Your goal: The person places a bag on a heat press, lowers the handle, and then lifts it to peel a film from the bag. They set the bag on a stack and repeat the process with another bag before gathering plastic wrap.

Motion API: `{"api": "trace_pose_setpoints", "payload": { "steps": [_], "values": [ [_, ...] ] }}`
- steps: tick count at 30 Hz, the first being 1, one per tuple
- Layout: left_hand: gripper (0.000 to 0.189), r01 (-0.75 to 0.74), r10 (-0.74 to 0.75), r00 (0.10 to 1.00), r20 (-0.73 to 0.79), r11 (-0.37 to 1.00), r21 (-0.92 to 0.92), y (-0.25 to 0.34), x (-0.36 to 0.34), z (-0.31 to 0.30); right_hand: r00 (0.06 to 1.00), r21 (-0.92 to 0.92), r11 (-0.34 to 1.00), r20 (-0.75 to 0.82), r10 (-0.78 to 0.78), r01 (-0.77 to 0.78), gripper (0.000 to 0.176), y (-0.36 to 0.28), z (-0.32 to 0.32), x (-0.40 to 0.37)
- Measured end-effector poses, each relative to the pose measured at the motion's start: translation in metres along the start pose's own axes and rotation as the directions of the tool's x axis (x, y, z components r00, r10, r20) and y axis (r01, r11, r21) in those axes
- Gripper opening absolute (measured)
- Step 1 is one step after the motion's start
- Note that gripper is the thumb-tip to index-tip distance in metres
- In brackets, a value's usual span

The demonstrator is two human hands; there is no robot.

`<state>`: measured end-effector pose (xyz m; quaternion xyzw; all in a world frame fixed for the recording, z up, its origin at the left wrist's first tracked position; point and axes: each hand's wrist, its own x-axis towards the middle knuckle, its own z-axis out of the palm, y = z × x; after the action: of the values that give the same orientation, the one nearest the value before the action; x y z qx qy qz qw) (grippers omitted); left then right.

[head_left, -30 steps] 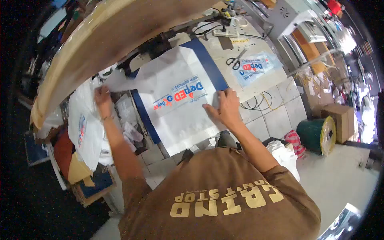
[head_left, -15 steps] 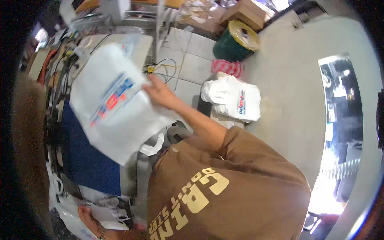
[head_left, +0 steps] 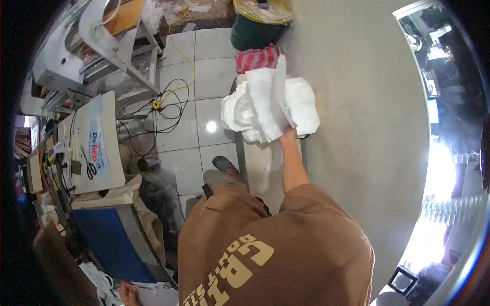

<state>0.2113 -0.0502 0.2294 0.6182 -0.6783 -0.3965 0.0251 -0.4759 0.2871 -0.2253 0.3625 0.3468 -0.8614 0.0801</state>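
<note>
At the right, my right hand (head_left: 288, 134) grips the lower edge of a white printed bag (head_left: 264, 99). The bag is bent, with one side standing up, over a stack of similar white bags (head_left: 304, 104) on a low bench (head_left: 263, 168). The bag partly hides my fingertips. Low at the left edge of the view, my left hand (head_left: 129, 293) has curled fingers beside white bags (head_left: 99, 280). What it holds, if anything, cannot be made out.
A blue pad (head_left: 112, 242) lies at the left, below a pale board (head_left: 76, 148) with a printed sheet (head_left: 98, 143). Black and yellow cables (head_left: 163, 104) cross the floor tiles. Behind the stack are a red-striped bundle (head_left: 255, 58) and a green bin (head_left: 255, 33).
My right hand has carried the white bag from above the board and blue pad over to the stack on the bench. The view has turned right. My left hand stays low at the left.
</note>
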Motion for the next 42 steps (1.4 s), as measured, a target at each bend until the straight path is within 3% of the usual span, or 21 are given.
{"api": "trace_pose_setpoints", "payload": {
  "steps": [2,4,6,7,9,12,15,16,18,20,21,22,23,27,29,30,31,36,38,40,42],
  "values": [
    [0.033,-0.01,0.009,0.996,0.084,1.0,0.012,0.001,0.005,0.008,0.901,-0.11,0.984,-0.427,0.08,-0.14,0.037,0.003,-0.018,0.015],
    [0.021,0.111,-0.097,0.994,0.055,0.923,-0.368,-0.048,0.021,0.007,0.88,-0.073,0.984,-0.461,0.113,-0.164,0.035,0.018,-0.042,0.04],
    [0.018,0.148,-0.095,0.975,0.203,0.954,-0.26,-0.022,0.019,0.003,0.863,-0.034,0.983,-0.485,0.141,-0.18,0.034,0.037,-0.079,0.071],
    [0.015,0.163,-0.096,0.932,0.349,0.972,-0.167,-0.009,0.022,0.006,0.912,-0.232,0.947,-0.394,0.116,-0.221,0.033,0.047,-0.103,0.093],
    [0.011,0.198,-0.152,0.962,0.228,0.961,-0.193,0.013,0.009,0.031,0.948,-0.426,0.872,-0.294,0.118,-0.241,0.033,0.053,-0.108,0.092],
    [0.011,0.099,-0.079,0.991,0.109,0.975,-0.197,0.03,-0.001,0.049,0.885,-0.272,0.942,-0.463,0.052,-0.198,0.036,0.049,-0.076,0.054],
    [0.015,-0.004,0.0,0.996,0.085,0.999,0.053,0.034,-0.001,0.06,0.867,-0.512,0.762,-0.482,0.127,-0.396,0.04,0.04,-0.082,0.058],
    [0.015,0.101,-0.086,0.987,0.138,0.99,-0.101,0.028,-0.001,0.063,0.856,-0.817,0.56,-0.38,-0.35,-0.134,0.04,0.043,-0.089,0.064],
    [0.015,0.213,-0.164,0.966,0.201,0.944,-0.254,0.022,-0.004,0.079,0.693,-0.983,0.178,-0.091,-0.716,0.055,0.041,0.031,-0.087,0.072],
    [0.011,0.238,-0.231,0.971,0.064,0.903,-0.358,0.022,-0.011,0.1,0.76,-0.863,0.402,-0.034,-0.649,0.305,0.038,0.004,-0.08,0.071],
    [0.011,0.244,-0.236,0.969,0.067,0.901,-0.359,0.012,-0.011,0.105,0.759,-0.867,0.396,-0.031,-0.65,0.304,0.038,-0.005,-0.077,0.071],
    [0.008,0.342,-0.311,0.939,0.144,0.882,-0.325,-0.004,-0.01,0.11,0.87,-0.64,0.752,-0.27,-0.412,0.158,0.036,-0.013,-0.078,0.074],
    [0.008,0.432,-0.382,0.899,0.214,0.856,-0.286,-0.019,-0.007,0.114,0.915,-0.292,0.955,-0.394,-0.082,-0.041,0.033,-0.02,-0.078,0.079],
    [0.006,0.444,-0.38,0.871,0.312,0.881,-0.165,-0.062,-0.002,0.147,0.949,-0.334,0.919,-0.294,0.111,-0.21,0.029,-0.035,-0.097,0.103],
    [0.01,0.561,-0.507,0.823,0.254,0.794,-0.234,-0.073,-0.005,0.164,0.887,-0.478,0.801,-0.442,0.134,-0.359,0.025,-0.038,-0.097,0.117],
    [0.012,0.532,-0.459,0.838,0.296,0.807,-0.254,-0.094,-0.002,0.162,0.882,-0.664,0.636,-0.467,0.056,-0.392,0.027,-0.038,-0.097,0.119],
    [0.014,0.503,-0.409,0.849,0.335,0.819,-0.276,-0.104,-0.003,0.165,0.883,-0.67,0.627,-0.466,0.063,-0.398,0.027,-0.038,-0.093,0.118],
    [0.015,0.46,-0.409,0.888,0.21,0.801,-0.383,-0.179,-0.009,0.171,0.933,-0.81,0.53,-0.348,-0.092,-0.249,0.036,-0.037,-0.096,0.123],
    [0.016,0.27,-0.287,0.952,-0.109,0.952,-0.148,-0.207,-0.005,0.181,0.942,-0.857,0.505,-0.246,-0.227,-0.102,0.046,-0.028,-0.122,0.153],
    [0.017,0.16,-0.158,0.983,-0.095,0.987,0.011,-0.14,0.012,0.191,0.887,-0.91,0.393,-0.065,-0.457,0.136,0.066,-0.023,-0.132,0.146],
    [0.023,0.16,-0.144,0.981,-0.127,0.978,0.133,-0.104,0.043,0.211,0.845,-0.944,0.208,0.113,-0.523,0.255,0.061,-0.021,-0.131,0.125]
  ]
}}
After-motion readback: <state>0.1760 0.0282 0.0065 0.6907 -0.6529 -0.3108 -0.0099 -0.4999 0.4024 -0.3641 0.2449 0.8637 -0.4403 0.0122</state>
